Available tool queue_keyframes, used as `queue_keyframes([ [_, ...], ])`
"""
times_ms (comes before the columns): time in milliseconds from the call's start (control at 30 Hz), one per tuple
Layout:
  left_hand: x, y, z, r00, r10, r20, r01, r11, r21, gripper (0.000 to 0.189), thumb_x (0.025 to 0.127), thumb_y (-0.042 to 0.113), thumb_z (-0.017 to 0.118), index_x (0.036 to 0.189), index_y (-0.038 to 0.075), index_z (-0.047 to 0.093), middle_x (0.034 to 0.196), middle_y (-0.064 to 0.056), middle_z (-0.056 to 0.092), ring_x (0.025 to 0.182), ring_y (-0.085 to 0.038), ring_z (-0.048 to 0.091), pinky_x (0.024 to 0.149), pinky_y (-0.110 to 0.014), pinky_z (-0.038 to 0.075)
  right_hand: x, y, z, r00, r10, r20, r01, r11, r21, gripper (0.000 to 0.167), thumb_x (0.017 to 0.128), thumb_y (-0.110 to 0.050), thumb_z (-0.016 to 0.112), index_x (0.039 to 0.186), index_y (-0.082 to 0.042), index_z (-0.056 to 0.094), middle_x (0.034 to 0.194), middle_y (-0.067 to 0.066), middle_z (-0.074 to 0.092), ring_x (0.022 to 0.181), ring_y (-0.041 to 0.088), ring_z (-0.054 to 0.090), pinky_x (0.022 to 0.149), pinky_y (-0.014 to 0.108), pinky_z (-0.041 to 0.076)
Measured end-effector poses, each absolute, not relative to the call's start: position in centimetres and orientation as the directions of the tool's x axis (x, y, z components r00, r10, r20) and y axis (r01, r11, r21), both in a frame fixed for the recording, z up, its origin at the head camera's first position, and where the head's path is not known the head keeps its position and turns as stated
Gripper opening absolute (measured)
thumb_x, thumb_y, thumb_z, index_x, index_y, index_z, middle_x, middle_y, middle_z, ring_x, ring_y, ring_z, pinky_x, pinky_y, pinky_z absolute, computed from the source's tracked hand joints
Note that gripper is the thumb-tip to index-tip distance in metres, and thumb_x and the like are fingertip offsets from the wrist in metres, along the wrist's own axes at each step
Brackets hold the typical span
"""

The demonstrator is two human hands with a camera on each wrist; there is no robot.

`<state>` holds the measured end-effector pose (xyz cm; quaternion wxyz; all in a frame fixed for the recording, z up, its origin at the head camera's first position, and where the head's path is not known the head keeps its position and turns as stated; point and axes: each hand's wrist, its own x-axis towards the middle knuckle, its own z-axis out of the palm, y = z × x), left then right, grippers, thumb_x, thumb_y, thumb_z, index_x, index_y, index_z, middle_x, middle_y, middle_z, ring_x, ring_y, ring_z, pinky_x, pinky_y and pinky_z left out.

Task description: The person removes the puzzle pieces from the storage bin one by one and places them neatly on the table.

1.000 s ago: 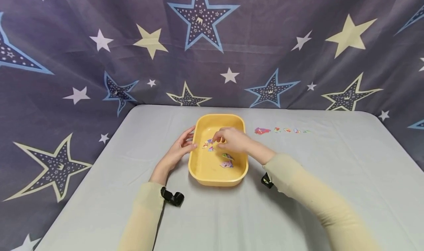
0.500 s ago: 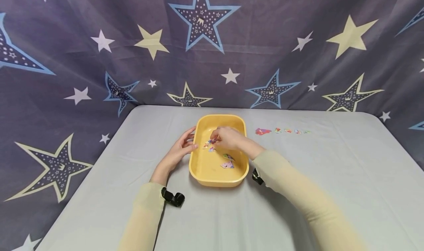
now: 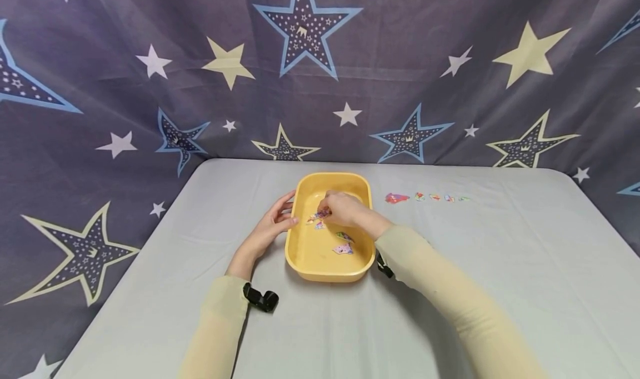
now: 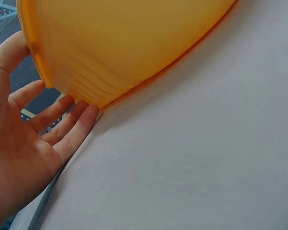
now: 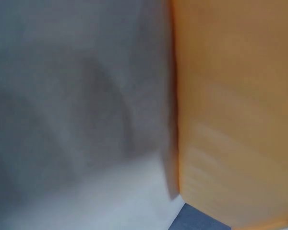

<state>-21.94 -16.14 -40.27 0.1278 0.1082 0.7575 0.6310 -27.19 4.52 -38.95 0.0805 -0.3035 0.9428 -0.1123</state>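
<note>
A yellow tub (image 3: 330, 276) stands on the cloth-covered table. My left hand (image 3: 269, 227) holds its left wall, thumb over the rim and fingertips against the outside; the left wrist view shows these fingers (image 4: 81, 127) on the ribbed wall. Inside the tub, my right hand (image 3: 345, 208) has curled fingers pinching a small colourful flat cutout (image 3: 322, 215) at the left of the tub floor. Another cutout (image 3: 320, 225) lies just below it. Nearer the front are a green cutout (image 3: 345, 237) and a pink one (image 3: 343, 249). The right wrist view shows the tub's outer wall (image 5: 235, 120), not the hand.
To the right of the tub, several cutouts lie in a row on the grey tablecloth (image 3: 500, 245), led by a larger pink-red one (image 3: 396, 198). Behind the table hangs a dark curtain (image 3: 370, 79) with stars.
My right hand has lowered slightly leftward onto the small cutouts, its forearm swinging in toward the tub. The left hand and the tub hold their place.
</note>
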Motion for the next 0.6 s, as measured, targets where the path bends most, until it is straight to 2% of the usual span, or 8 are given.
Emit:
queue_keyframes([
  [233, -21.9, -16.3, -40.4, -0.942, 0.329, -0.057, 0.002, 0.177, 0.984, 0.068, 0.086, 0.014, 0.056, 0.145, 0.02, 0.023, 0.139, -0.02, 0.032, 0.119, -0.033, 0.043, 0.089, -0.033, 0.044, -27.2, 4.4, -39.0, -0.816, -0.571, -0.093, -0.529, 0.801, -0.28, 0.015, 0.077, -0.019, 0.069, 0.093, -0.019, 0.068, 0.092, -0.003, 0.053, 0.085, 0.013, 0.052, 0.079, 0.029, 0.043],
  [600, -23.4, -16.9, -42.8, -0.948, 0.317, -0.035, 0.018, 0.163, 0.986, 0.067, 0.085, 0.017, 0.059, 0.142, 0.03, 0.028, 0.137, -0.013, 0.036, 0.116, -0.029, 0.046, 0.09, -0.036, 0.044, -27.5, 4.3, -38.8, -0.796, -0.594, -0.12, -0.54, 0.785, -0.303, 0.018, 0.075, -0.015, 0.071, 0.092, -0.015, 0.065, 0.091, -0.001, 0.053, 0.086, 0.014, 0.051, 0.08, 0.029, 0.043],
])
